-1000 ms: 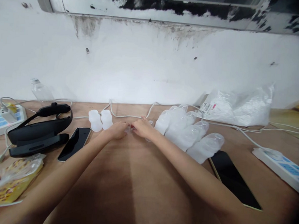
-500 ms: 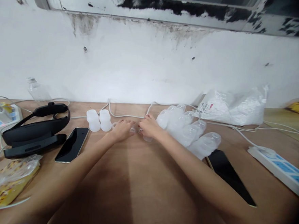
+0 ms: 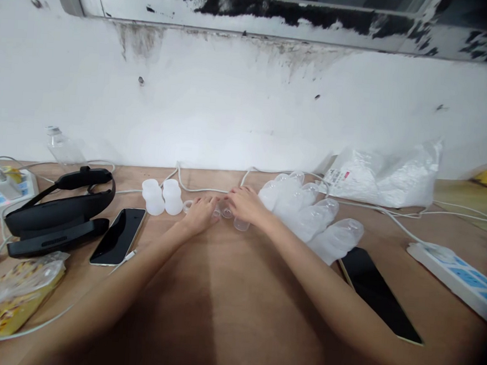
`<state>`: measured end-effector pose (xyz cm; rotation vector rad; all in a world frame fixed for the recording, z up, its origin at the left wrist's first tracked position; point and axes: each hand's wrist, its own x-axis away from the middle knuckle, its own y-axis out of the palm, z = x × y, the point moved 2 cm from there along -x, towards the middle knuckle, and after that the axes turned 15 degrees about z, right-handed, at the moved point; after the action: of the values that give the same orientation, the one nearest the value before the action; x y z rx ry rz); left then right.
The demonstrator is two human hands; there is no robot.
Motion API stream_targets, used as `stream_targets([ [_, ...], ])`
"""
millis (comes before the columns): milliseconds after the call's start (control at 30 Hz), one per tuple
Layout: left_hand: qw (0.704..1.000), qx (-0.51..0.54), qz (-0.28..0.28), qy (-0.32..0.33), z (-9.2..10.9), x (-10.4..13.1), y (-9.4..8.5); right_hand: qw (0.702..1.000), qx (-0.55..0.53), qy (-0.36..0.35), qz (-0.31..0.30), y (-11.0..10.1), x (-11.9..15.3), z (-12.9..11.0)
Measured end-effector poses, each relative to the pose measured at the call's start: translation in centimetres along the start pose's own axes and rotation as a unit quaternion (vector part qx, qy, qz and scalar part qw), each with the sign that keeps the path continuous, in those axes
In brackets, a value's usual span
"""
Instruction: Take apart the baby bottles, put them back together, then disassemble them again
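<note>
My left hand rests low over the table, its fingers curled onto a small clear plastic cup. Beside it, my right hand reaches over with its fingers slightly apart above another clear cup. A further clear cup shows under the right palm. A pale ring-shaped piece lies left of my left hand. Two white translucent stacks stand farther left. Near my right wrist lies a pile of nested clear cups.
Phones lie to the left and right. A black headset, a bottle and a yellow packet are leftward. A plastic bag leans on the wall. Cables run behind; power strips stand at both sides.
My right hand has spread flatter and shifted slightly, showing more of the cups between my hands. My left hand stays nearly in place. A white cable end now shows by the left phone.
</note>
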<state>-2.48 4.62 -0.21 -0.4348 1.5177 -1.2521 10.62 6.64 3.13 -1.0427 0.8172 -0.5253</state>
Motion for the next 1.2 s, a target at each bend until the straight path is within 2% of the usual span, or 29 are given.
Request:
stream_targets([
  [67,1.0,0.0,0.017,-0.001,0.4,0.4,-0.5,1.0,0.01,0.023,-0.012,-0.3,-0.2,0.4],
  [167,0.999,0.003,0.038,-0.001,1.3,1.0,-1.4,0.997,0.019,0.046,-0.062,-0.2,-0.6,0.7],
  [267,0.999,0.022,0.034,0.022,2.8,1.6,-1.8,0.992,0.016,0.054,-0.114,-0.1,-0.9,0.7],
  [367,0.997,0.049,0.009,0.063,4.4,2.0,-1.4,0.99,0.012,0.051,-0.13,0.0,-1.1,0.7],
  [467,0.994,0.071,-0.012,0.086,5.5,2.3,-0.4,0.991,0.011,0.047,-0.122,-0.1,-1.2,0.7],
  [567,0.993,0.085,-0.02,0.083,5.9,2.4,0.2,0.995,0.012,0.042,-0.084,-0.9,-0.9,0.5],
  [667,0.993,0.092,-0.019,0.07,6.0,2.5,0.1,0.999,0.022,0.048,-0.009,-2.9,-0.1,0.4],
  [800,0.993,0.099,-0.017,0.06,6.0,2.4,-0.6,0.988,0.068,0.114,0.078,-6.0,1.4,1.6],
  [867,0.993,0.104,-0.016,0.057,5.9,2.5,-0.9,0.983,0.088,0.148,0.065,-6.6,1.9,2.4],
  [967,0.992,0.114,-0.01,0.057,5.8,2.9,-1.5,0.985,0.085,0.149,0.012,-7.0,2.4,3.2],
  [1067,0.99,0.126,0.007,0.057,5.7,3.8,-2.8,0.986,0.085,0.139,0.034,-8.6,3.2,3.3],
  [1133,0.988,0.14,0.049,0.042,5.8,4.4,-4.6,0.982,0.078,0.139,0.103,-10.7,4.3,3.0],
  [1200,0.979,0.157,0.128,0.02,5.9,4.9,-6.8,0.97,0.035,0.142,0.196,-13.1,5.5,2.3],
])
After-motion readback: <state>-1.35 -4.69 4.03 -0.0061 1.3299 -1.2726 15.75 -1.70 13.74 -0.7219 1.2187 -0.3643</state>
